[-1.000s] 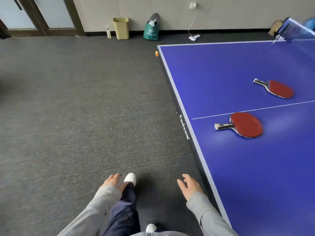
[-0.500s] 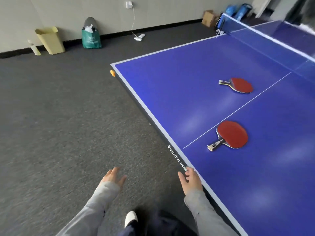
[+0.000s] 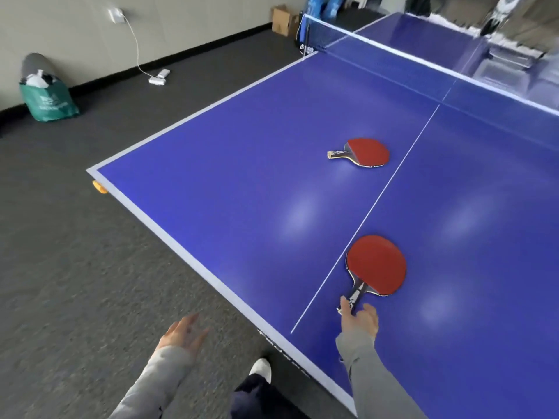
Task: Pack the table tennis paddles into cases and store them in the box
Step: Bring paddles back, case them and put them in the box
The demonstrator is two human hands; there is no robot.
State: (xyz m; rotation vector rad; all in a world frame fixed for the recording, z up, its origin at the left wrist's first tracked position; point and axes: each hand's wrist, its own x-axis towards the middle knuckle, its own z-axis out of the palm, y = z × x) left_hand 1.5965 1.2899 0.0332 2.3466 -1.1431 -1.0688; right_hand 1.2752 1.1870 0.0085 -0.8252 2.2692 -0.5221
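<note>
Nearest, at the bottom edge of the view, a white shoe (image 3: pixel 262 368) and a dark trouser leg are seen on the grey carpet (image 3: pixel 75 282). Just beyond them the left hand (image 3: pixel 181 334) is held over the carpet, off the table, with its fingers straight and slightly spread; nothing is held in it. The right hand (image 3: pixel 360 320), in a grey sleeve, is stretched over the near end of the blue table (image 3: pixel 242 207) and is laid at the handle of the near paddle (image 3: pixel 376 264). The thumb is placed on one side of the handle and the fingers on the other, loosely parted; whether the handle is already clamped cannot be told. This paddle is lying flat, red face up, just right of the white centre line (image 3: pixel 378 201), its handle turned toward the person.

Farther on, the far paddle (image 3: pixel 367 152) is lying flat, red side up, left of the centre line, well apart from the first, its handle pointing left. An orange ball (image 3: pixel 99 187) is seen on the carpet beside the table's left corner. Beyond the paddles the net (image 3: pixel 393 55) is stretched across the table. By the far wall a green bag (image 3: pixel 48 101), a white charger (image 3: pixel 158 77) on its cable and a cardboard box (image 3: pixel 282 19) are found.
</note>
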